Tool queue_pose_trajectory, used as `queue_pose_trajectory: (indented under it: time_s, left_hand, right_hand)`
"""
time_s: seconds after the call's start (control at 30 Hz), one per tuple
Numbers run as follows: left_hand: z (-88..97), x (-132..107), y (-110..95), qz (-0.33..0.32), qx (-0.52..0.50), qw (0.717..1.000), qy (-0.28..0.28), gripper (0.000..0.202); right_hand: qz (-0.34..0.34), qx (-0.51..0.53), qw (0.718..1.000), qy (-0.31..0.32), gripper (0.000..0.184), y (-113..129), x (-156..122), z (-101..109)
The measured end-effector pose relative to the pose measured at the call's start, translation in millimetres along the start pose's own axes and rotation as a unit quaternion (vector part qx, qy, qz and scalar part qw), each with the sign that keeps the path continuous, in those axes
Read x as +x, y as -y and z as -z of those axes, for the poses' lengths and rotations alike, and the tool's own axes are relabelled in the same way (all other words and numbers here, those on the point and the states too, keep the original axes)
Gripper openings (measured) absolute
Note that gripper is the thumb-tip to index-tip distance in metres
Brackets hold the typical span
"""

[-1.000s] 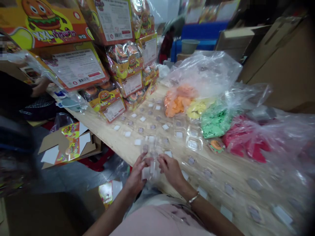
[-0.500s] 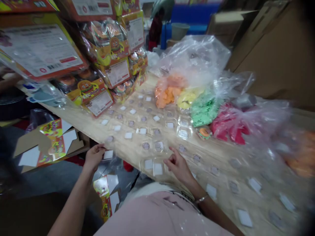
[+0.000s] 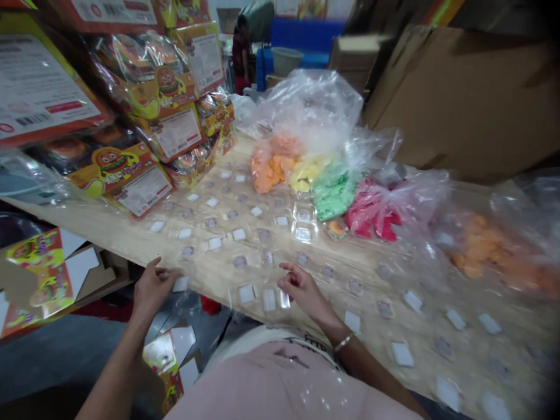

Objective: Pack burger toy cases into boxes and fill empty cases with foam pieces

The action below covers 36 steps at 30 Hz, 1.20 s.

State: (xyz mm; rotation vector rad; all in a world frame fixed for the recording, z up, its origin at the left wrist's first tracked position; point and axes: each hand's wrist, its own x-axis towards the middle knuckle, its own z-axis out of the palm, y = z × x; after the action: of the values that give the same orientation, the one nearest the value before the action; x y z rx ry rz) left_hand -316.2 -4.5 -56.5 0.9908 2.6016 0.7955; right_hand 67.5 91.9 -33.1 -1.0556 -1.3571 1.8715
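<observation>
My left hand (image 3: 151, 286) is at the near edge of the wooden table (image 3: 109, 233), fingers closed on a clear plastic shell with a white label (image 3: 180, 284). My right hand (image 3: 301, 287) hovers over the table beside a small stack of clear shells (image 3: 266, 298), fingers curled and pinched, touching or just off the stack. Several clear plastic shells with white labels (image 3: 238, 234) lie in rows across the table in front of both hands.
Wrapped burger-candy boxes (image 3: 131, 169) are stacked at the left. Clear bags hold orange (image 3: 271, 166), yellow, green (image 3: 332, 192) and red (image 3: 371, 213) pieces at the back. Cardboard sheets (image 3: 459, 99) stand at the right. Printed flat cartons (image 3: 39, 280) lie on the floor left.
My hands have parted: the left carried one clear shell out to the left along the table edge, while the right stayed by the stack. The view has swung rightward.
</observation>
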Motion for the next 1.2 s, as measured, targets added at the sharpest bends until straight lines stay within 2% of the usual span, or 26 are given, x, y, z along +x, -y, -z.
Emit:
queue_pose_trajectory:
  time_s: [0.1, 0.17, 0.23, 0.3, 0.33, 0.4, 0.5, 0.6, 0.73, 0.83, 0.9, 1.0, 1.07, 1.13, 1.2]
  left_hand:
    - [4.3, -18.7, -31.6, -0.089, 0.052, 0.991, -0.081, 0.059]
    - [3.6, -42.3, -66.9, -0.132, -0.015, 0.985, -0.105, 0.051]
    - [-2.1, -72.2, -108.6, -0.146, -0.144, 0.979, -0.013, 0.046]
    - [-13.2, -102.5, -149.7, -0.159, -0.249, 0.943, 0.15, 0.043]
    - [-20.1, -115.6, -168.1, -0.167, -0.29, 0.92, 0.205, 0.046]
    - [-35.0, -135.3, -198.9, -0.169, -0.362, 0.876, 0.271, 0.06]
    - [-54.6, -148.4, -230.3, -0.116, -0.44, 0.832, 0.316, 0.077]
    - [-68.6, -149.9, -248.4, -0.068, -0.453, 0.825, 0.332, 0.062]
    - [-85.1, -146.0, -256.6, -0.076, -0.41, 0.83, 0.371, 0.038]
    - [-96.7, -136.3, -255.7, -0.026, -0.403, 0.808, 0.428, 0.039]
    - [-102.1, -125.7, -255.8, 0.031, -0.4, 0.793, 0.458, 0.044]
    - [-107.8, -111.2, -263.7, 0.087, -0.386, 0.775, 0.492, 0.056]
    - [-113.8, -110.5, -276.1, 0.099, -0.376, 0.764, 0.515, 0.059]
    - [-124.5, -120.7, -292.8, 0.091, -0.377, 0.755, 0.53, 0.056]
    - [-140.4, -138.0, -310.8, 0.064, -0.389, 0.738, 0.548, 0.05]
  right_hand:
    - [0.006, 0.031, 0.999, 0.014, 0.05, 1.5, -1.8, 4.1]
    - [0.013, 0.061, 0.997, 0.033, 0.049, 2.2, -3.0, 7.1]
    - [0.018, 0.088, 0.995, 0.043, 0.051, 3.2, -3.7, 9.4]
    - [0.018, 0.103, 0.994, 0.04, 0.053, 4.9, -4.6, 10.9]
    - [0.019, 0.106, 0.994, 0.037, 0.054, 6.2, -5.3, 11.7]
    - [0.025, 0.1, 0.994, 0.034, 0.055, 8.8, -7.7, 13.9]
    - [0.046, 0.077, 0.996, 0.021, 0.055, 11.8, -14.3, 20.2]
    - [0.062, 0.04, 0.997, -0.023, 0.043, 12.1, -23.9, 27.8]
    - [0.049, -0.043, 0.993, -0.099, 0.034, 9.9, -36.3, 37.7]
    - [0.049, -0.072, 0.992, -0.093, 0.035, 10.3, -40.0, 58.3]
    - [0.062, -0.067, 0.991, -0.094, 0.038, 13.1, -40.3, 85.0]
    - [0.1, -0.097, 0.97, -0.198, 0.039, 19.6, -44.3, 134.7]
    - [0.112, -0.124, 0.949, -0.266, 0.037, 22.5, -51.2, 158.7]
    - [0.102, -0.11, 0.951, -0.271, 0.032, 21.9, -58.9, 165.5]
    - [0.086, -0.058, 0.97, -0.221, 0.045, 17.9, -64.0, 157.7]
